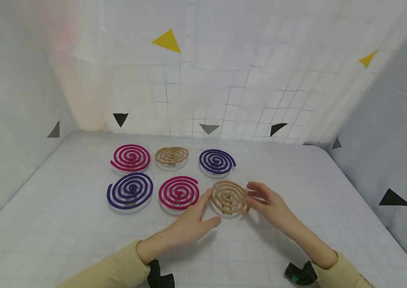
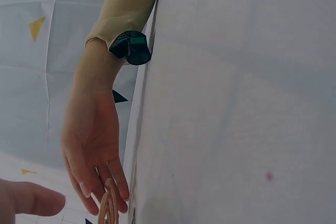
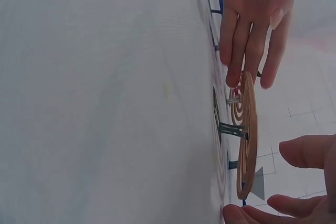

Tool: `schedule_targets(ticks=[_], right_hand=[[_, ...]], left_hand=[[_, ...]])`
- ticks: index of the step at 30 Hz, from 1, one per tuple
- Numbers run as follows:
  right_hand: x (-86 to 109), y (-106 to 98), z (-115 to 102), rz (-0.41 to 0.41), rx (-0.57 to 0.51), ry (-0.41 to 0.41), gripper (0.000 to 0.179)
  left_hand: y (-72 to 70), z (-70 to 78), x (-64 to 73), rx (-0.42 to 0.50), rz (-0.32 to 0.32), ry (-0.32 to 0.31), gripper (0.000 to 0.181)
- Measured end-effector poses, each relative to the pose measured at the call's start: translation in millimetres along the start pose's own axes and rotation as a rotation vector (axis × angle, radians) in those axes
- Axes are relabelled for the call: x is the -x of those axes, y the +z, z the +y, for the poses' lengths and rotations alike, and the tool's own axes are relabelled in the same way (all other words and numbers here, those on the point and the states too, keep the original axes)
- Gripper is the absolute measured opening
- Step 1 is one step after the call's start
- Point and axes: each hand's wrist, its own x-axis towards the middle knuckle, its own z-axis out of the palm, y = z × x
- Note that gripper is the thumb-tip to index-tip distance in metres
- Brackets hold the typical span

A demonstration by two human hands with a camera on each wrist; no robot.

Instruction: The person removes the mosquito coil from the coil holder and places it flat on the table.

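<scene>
A tan mosquito coil point(image 1: 229, 196) sits raised on a small metal stand point(image 3: 233, 129) at the right end of the front row. My left hand point(image 1: 194, 222) reaches it from the left, fingers extended and fingertips at its rim, thumb held apart. On the other side my right hand point(image 1: 272, 206) has loosely bent fingers close by the coil's right edge. In the right wrist view, the right thumb stands away from the coil. Left of the tan coil is a pink coil point(image 1: 179, 193), partly overlapped by the left hand in the head view.
A purple coil point(image 1: 131, 188) ends the front row at left. Behind stand a pink coil point(image 1: 131, 156), a second tan coil point(image 1: 172, 154) and another purple one point(image 1: 216, 161). White sheeting with yellow and black triangles walls the white table point(image 1: 81, 244).
</scene>
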Motion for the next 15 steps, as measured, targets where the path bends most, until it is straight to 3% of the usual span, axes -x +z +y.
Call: schedule_targets(ticks=[15], right_hand=[[0.8, 1.6, -1.9, -0.013, -0.005, -0.026, 0.050]], left_hand=[[4.2, -4.0, -0.1, 0.039, 0.003, 0.046, 0.080]])
